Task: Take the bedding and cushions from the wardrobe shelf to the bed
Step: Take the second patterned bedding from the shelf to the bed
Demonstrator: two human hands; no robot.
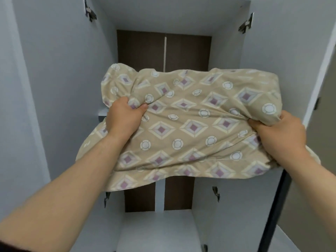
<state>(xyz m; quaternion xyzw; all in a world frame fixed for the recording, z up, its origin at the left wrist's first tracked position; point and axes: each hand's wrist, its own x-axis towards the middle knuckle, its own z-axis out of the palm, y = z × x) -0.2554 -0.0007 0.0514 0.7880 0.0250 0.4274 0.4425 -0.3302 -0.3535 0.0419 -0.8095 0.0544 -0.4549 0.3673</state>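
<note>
A beige pillow (pixel 190 124) with purple diamonds and white rings fills the middle of the head view, in front of the open white wardrobe. My left hand (pixel 123 117) grips a bunch of its cover near the upper left corner. My right hand (pixel 278 131) clutches the fabric at its right end. The pillow's loose lower edge hangs down below my wrists. A short piece of the shelf edge (pixel 102 112) shows to the left of the pillow; the rest of the shelf is hidden behind it.
Both wardrobe doors stand open, left door (pixel 23 106) and right door (pixel 283 70), with metal hinges on their inner sides. The wardrobe's back panel (pixel 141 50) is dark brown. A lower white shelf (pixel 156 231) lies beneath the pillow.
</note>
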